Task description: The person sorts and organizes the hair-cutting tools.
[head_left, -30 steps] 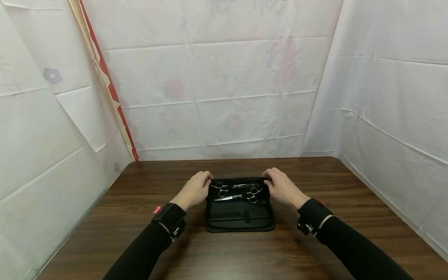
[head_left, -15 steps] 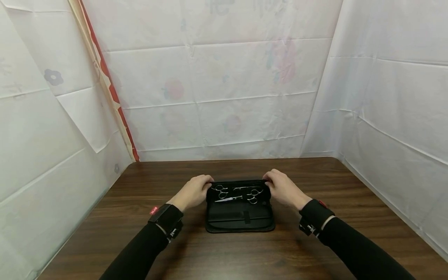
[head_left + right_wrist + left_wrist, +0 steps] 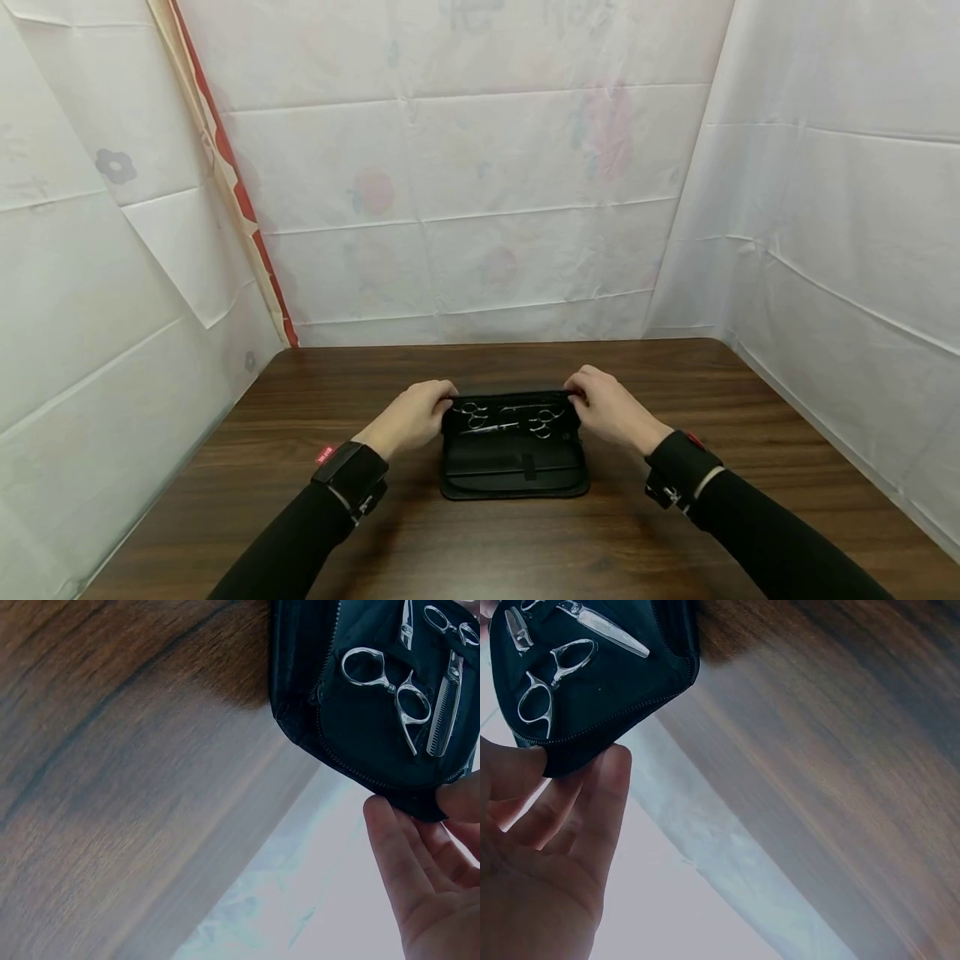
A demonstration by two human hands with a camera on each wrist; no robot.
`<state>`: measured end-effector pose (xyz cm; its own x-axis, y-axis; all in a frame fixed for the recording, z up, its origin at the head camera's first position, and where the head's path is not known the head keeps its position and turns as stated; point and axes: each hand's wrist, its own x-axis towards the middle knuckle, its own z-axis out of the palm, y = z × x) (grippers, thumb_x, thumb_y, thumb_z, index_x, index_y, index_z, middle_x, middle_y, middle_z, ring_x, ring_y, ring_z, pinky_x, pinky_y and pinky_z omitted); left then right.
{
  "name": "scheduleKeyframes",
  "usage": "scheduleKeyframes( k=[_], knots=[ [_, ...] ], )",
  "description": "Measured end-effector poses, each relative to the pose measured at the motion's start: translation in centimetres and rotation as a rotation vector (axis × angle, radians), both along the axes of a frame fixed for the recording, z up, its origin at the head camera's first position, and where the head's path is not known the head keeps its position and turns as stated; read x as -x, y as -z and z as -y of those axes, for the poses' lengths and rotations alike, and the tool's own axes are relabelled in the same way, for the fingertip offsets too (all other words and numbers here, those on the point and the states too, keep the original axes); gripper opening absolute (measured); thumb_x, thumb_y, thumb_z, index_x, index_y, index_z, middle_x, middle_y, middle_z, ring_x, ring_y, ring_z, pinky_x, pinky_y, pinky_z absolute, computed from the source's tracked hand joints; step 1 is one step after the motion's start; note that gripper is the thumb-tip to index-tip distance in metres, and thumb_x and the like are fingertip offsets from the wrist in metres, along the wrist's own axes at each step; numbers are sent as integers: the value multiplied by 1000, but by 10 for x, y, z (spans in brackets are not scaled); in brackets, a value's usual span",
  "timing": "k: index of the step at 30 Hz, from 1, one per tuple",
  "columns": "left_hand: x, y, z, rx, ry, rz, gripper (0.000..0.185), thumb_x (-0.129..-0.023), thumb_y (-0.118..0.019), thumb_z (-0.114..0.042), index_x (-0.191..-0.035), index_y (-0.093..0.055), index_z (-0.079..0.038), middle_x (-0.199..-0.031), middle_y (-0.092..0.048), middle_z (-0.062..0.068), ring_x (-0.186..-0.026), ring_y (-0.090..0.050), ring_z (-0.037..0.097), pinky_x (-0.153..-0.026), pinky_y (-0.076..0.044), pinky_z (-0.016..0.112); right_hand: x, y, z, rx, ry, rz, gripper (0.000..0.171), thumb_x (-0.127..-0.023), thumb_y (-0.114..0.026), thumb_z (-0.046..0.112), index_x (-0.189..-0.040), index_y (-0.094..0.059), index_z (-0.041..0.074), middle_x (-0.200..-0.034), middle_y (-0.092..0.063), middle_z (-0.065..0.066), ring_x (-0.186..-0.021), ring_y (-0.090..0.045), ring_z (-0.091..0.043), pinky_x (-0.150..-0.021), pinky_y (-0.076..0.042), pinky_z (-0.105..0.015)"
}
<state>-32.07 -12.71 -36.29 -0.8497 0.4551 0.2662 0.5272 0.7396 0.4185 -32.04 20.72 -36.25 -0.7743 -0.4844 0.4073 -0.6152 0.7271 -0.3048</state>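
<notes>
A black zippered scissors case (image 3: 483,485) lies unfolded on the table, its far half raised and leaning toward me. Two pairs of silver scissors are strapped inside that half; in the right wrist view one pair shows its finger rings (image 3: 412,703), and thinning scissors (image 3: 442,712) with a toothed blade sit beside it. My left hand (image 3: 408,419) pinches the far left corner between thumb and fingers. At the far right corner, my right hand (image 3: 613,412) grips the edge the same way. In the left wrist view, a scissors blade (image 3: 611,631) points toward the case's fold.
A brown wood-grain table (image 3: 495,554) carries the case. White creased sheets (image 3: 480,183) hang behind the table and along both sides. A red and cream strip (image 3: 238,193) runs down the back left corner.
The far half of the case has tipped further toward me, so the scissors look flatter in the head view. Both hands have come slightly nearer with its corners.
</notes>
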Motion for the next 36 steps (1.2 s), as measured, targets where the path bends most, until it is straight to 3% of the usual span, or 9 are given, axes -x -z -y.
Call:
scheduleKeyframes(
  k=[10,22,36],
  knots=[
    [-4,2,3,-13,46,-7,19,-104,-54,0,-118,-67,-5,-113,-67,10,-102,-66,24,-85,-54,41,-7,-2,-1,1,8,29,16,-97,-62,-1,-110,-70,3,-100,-61,-3,-82,-53,-12,-72,-48,-32],
    [-7,2,3,-14,81,-21,24,-103,-53,2,-121,-69,-3,-115,-68,11,-109,-66,27,-92,-54,43,-6,-2,-6,-8,-53,35,18,-95,-65,-3,-110,-69,6,-101,-63,-1,-86,-58,-11,-74,-52,-32],
    [-8,1,1,-22,44,-55,24,-102,-55,2,-120,-71,-4,-115,-69,10,-109,-67,26,-92,-54,42,-6,-1,-3,-18,-38,-30,18,-95,-64,-5,-110,-70,4,-100,-64,-3,-84,-57,-11,-72,-51,-31]
  ],
)
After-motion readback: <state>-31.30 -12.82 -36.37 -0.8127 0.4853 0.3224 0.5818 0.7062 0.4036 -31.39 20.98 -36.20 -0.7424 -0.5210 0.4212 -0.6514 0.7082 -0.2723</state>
